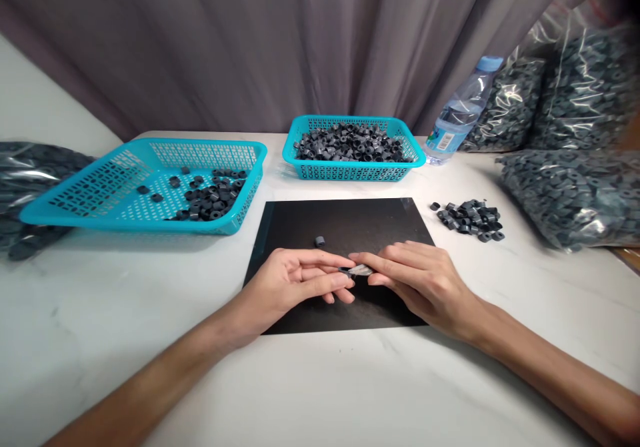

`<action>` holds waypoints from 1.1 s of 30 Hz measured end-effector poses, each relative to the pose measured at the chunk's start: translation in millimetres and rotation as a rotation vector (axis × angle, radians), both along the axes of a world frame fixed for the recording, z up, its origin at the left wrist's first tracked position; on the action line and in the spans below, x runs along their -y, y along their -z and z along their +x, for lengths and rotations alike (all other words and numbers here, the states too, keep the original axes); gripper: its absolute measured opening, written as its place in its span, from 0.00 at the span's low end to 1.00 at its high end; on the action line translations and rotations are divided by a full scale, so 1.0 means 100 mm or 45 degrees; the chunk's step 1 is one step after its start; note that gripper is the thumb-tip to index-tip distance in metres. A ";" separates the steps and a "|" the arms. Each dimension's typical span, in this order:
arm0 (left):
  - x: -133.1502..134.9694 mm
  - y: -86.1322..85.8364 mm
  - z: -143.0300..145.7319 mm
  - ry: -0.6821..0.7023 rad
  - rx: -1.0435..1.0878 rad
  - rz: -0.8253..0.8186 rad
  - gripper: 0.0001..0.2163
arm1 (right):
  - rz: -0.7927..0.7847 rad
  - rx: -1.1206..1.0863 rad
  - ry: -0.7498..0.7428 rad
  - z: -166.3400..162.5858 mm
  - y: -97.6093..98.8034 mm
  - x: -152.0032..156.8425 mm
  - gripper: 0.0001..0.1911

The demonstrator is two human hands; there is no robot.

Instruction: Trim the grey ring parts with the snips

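Over a black mat (350, 220), my left hand (287, 277) pinches a small dark grey plastic ring (344, 270) between thumb and fingertips. My right hand (430, 277) grips a short, flat, silvery tool (362, 270), its kind too small to make out. The tool's tip meets the ring or lies right beside it; I cannot tell which. One loose grey ring (320, 241) stands on the mat just beyond my left fingers. Part of the tool is hidden by my right fingers.
At the left, a blue basket (145, 223) holds some rings; a smaller blue basket (355, 172) behind the mat holds many. A ring pile (470, 220) lies at the right. Around them are a water bottle (457, 123), filled plastic bags (575, 197), another bag (35, 173) and a curtain (250, 47).
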State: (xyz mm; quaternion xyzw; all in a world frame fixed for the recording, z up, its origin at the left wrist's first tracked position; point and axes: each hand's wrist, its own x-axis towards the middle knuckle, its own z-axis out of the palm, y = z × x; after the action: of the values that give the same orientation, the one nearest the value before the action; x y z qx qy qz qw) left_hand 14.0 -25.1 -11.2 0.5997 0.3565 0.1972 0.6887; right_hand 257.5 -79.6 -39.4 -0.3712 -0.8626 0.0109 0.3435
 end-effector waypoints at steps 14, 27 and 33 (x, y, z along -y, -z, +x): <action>0.00 0.00 0.00 -0.004 -0.009 0.005 0.12 | -0.060 -0.064 0.004 0.01 -0.01 0.01 0.13; 0.01 -0.02 0.01 -0.011 -0.014 -0.006 0.13 | -0.023 0.017 0.025 0.02 0.00 0.00 0.17; 0.01 -0.01 0.00 -0.003 -0.023 0.001 0.12 | -0.019 0.012 0.018 0.01 -0.01 0.00 0.16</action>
State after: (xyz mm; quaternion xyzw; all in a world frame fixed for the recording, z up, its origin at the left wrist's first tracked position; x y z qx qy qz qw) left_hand 14.0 -26.1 -10.3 0.6014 0.3634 0.1930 0.6848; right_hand 258.3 -80.0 -38.1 -0.3799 -0.8614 0.0130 0.3368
